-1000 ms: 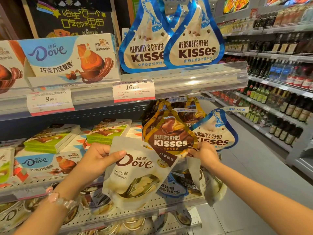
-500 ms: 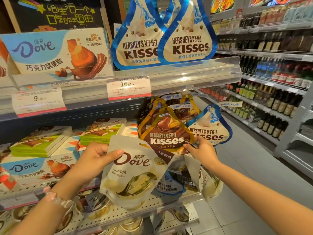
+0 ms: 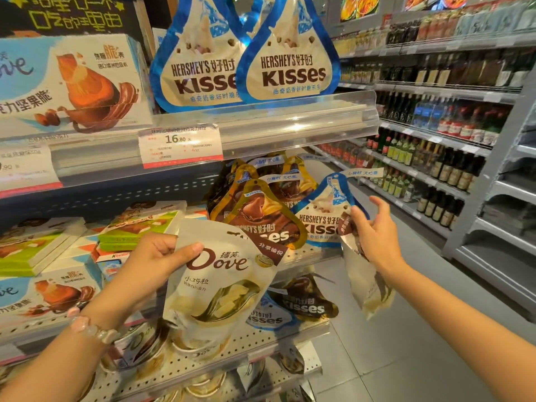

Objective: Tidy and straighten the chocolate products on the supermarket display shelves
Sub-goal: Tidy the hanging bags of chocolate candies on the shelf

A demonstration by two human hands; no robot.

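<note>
My left hand (image 3: 150, 262) grips the top left corner of a cream Dove pouch (image 3: 220, 291), held up in front of the middle shelf. My right hand (image 3: 374, 236) pinches the top of a second cream pouch (image 3: 365, 288) that hangs down edge-on beside the shelf end. Between them, brown Hershey's Kisses bags (image 3: 261, 219) and a blue-and-white Kisses bag (image 3: 322, 216) hang at the shelf's right end. More Kisses bags (image 3: 304, 303) lie on the perforated shelf (image 3: 261, 340) below.
Two large blue Kisses bags (image 3: 246, 62) and a Dove box (image 3: 72, 85) stand on the top shelf behind a clear rail (image 3: 290, 126). Boxed chocolate (image 3: 139, 224) fills the left. Bottle shelves (image 3: 435, 158) line the aisle on the right.
My right hand has moved right and up with the second pouch, away from the brown Kisses bags, toward the blue-and-white bag. The left hand keeps its hold on the Dove pouch.
</note>
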